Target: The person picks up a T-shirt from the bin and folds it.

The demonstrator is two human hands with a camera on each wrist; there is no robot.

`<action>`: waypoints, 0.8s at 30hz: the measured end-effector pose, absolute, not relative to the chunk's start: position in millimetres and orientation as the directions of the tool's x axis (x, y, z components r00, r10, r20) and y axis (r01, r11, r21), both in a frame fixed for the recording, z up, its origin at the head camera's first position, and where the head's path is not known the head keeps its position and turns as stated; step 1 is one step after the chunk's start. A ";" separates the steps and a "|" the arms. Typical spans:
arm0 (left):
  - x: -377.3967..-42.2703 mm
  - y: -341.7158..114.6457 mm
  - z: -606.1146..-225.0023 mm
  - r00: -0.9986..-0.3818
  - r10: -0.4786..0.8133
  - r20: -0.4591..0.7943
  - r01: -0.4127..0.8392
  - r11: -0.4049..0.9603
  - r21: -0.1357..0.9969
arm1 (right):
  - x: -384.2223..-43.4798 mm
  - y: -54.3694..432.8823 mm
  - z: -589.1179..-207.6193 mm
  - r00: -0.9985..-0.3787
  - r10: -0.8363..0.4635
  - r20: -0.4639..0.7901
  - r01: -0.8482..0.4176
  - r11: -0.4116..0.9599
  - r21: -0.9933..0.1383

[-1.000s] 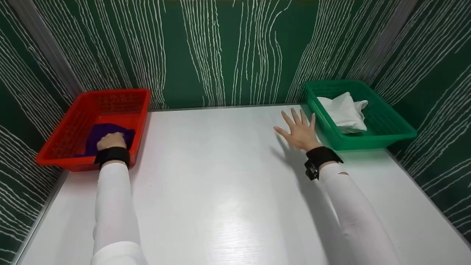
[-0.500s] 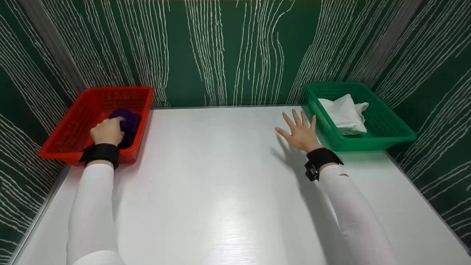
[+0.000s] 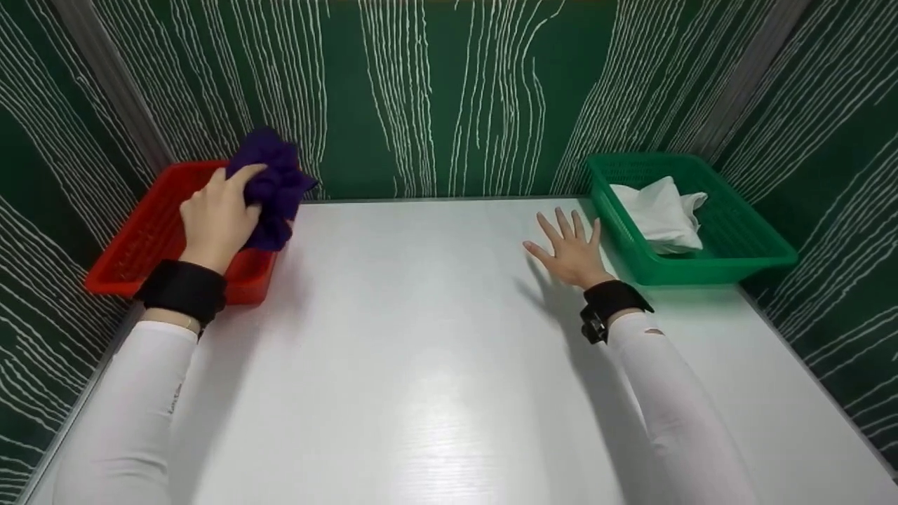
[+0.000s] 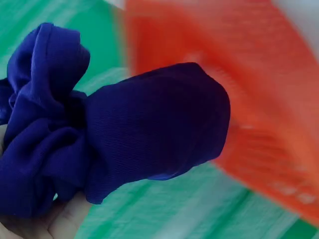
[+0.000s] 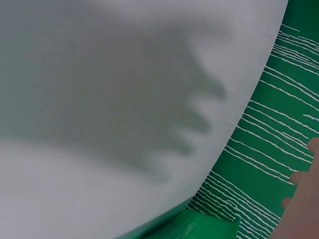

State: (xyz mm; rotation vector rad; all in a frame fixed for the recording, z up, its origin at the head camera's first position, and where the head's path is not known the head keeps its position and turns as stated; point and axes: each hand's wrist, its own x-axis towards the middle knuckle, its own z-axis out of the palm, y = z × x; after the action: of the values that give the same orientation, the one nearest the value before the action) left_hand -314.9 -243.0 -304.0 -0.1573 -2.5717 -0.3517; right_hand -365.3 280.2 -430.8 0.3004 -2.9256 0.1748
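Observation:
My left hand [image 3: 219, 221] grips a crumpled purple cloth [image 3: 273, 186], lifted above the right side of the red basket [image 3: 126, 259]. In the left wrist view the purple cloth [image 4: 154, 122] bunches over the palm, and its far part juts out from the hand; most of the fingers are hidden behind it. My right hand [image 3: 574, 256] hovers over the white table beside the green basket [image 3: 722, 270], fingers spread, holding nothing. Inside the green basket lies a folded white cloth [image 3: 659, 217].
The white table [image 3: 421, 315] spans the space between the two baskets. Dark green walls [image 3: 484, 91] with wavy white lines stand at the back and both sides. In the right wrist view, the right hand's shadow falls on the table.
My left hand has raised the purple cloth from inside the red basket, up and slightly to the right. The right hand has stayed in place.

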 end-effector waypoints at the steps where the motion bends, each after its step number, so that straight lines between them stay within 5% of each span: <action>1: -312.0 -234.7 -299.5 -0.841 0.053 0.538 0.200 0.955 0.218 | -364.8 279.6 -430.9 -0.960 -0.190 0.206 -0.213 0.972 -0.097; 12: -283.7 -117.9 -319.4 -0.758 0.350 0.551 0.487 0.865 0.119 | -357.8 279.1 -430.5 -0.951 -0.207 0.231 -0.238 0.965 -0.114; 24: -261.9 -42.5 -417.2 -0.782 0.571 0.250 0.603 0.794 0.075 | -352.2 281.1 -440.1 -0.953 -0.219 0.212 -0.246 0.962 -0.114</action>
State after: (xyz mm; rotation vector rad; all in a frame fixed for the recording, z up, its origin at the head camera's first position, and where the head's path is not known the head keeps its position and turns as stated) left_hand -261.9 -42.5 -417.2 -0.9178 -2.7690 -0.2223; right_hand -352.2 281.1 -440.1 0.3488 -2.9149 0.2063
